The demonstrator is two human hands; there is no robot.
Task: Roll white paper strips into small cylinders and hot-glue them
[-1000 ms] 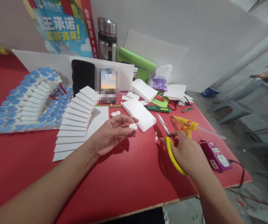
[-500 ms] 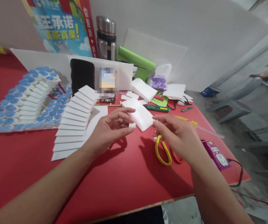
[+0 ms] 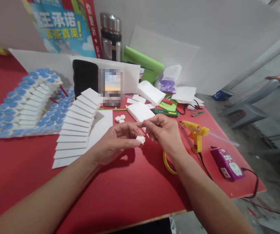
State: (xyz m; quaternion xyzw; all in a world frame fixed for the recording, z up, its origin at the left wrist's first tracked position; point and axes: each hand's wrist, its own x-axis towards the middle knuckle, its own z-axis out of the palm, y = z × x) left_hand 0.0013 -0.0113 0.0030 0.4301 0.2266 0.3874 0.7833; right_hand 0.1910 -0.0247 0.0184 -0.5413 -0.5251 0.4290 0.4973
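Note:
My left hand [image 3: 120,139] pinches a small white piece [image 3: 140,139] between thumb and fingertips, above the red table. Close beside it, my right hand [image 3: 161,130] has its fingers pressed together near the left fingertips; what they hold, if anything, is too small to make out. Three small white pieces [image 3: 121,119] lie on the table just beyond my left hand. A stack of white sheets [image 3: 140,111] sits behind both hands. The yellow scissor handle [image 3: 168,164] is partly covered by my right forearm.
Left stands a fanned white stair model [image 3: 77,125], with a blue-and-white stair model [image 3: 8,115] farther left. On the right are a yellow glue gun [image 3: 196,138] and a purple power box [image 3: 228,164]. A green cutter [image 3: 166,112], phone and steel flask [image 3: 111,37] are at the back.
My right hand has moved left, up to my left hand, and its fingers have closed. The glue gun and the small white pieces behind my left hand now show.

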